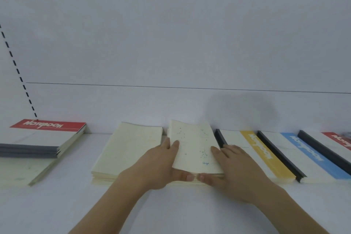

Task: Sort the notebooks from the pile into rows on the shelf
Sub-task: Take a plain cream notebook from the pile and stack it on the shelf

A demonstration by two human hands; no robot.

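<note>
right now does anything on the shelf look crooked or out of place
The red-banded stack on the left lies turned sideways to the other rows, over a cream notebook that pokes out askew beneath it. The constellation notebook, held by both hands, is tilted, not yet squared on its pile.

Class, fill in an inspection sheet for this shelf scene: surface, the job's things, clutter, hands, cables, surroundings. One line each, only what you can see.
Surface: white shelf, flat.
Job's things: constellation notebook held over a cream stack; plain cream stack to its left; red-banded stack far left; yellow-banded notebook, blue-banded notebook and another red-banded notebook to the right.
Clutter: nothing seen.
Hands: left hand and right hand grip the constellation notebook's sides, thumbs under its near edge.
Cables: nothing seen.
Surroundings: white back panel; slotted upright at the left.
</note>
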